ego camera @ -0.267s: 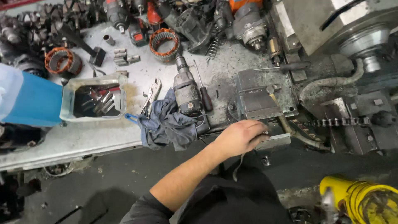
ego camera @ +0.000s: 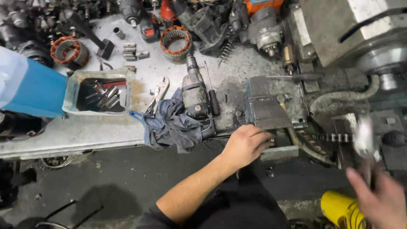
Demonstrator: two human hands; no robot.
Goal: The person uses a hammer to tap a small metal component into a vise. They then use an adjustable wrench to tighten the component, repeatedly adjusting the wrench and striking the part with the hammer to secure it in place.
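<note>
Fingers of the left hand [ego camera: 246, 144] curl closed around the bench vise [ego camera: 269, 111] front edge, so brace firmly there while the blurred right hand [ego camera: 379, 199], grip unreadable, nears from four o'clock.

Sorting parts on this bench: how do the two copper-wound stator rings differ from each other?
The left stator ring lies tilted on its side at the bench's far left, by the blue container. The middle stator ring lies flatter, its opening facing up, just beyond the grey electric drill. The left one shows more of its outer metal band. Both have orange-copper windings around a hollow centre.
</note>
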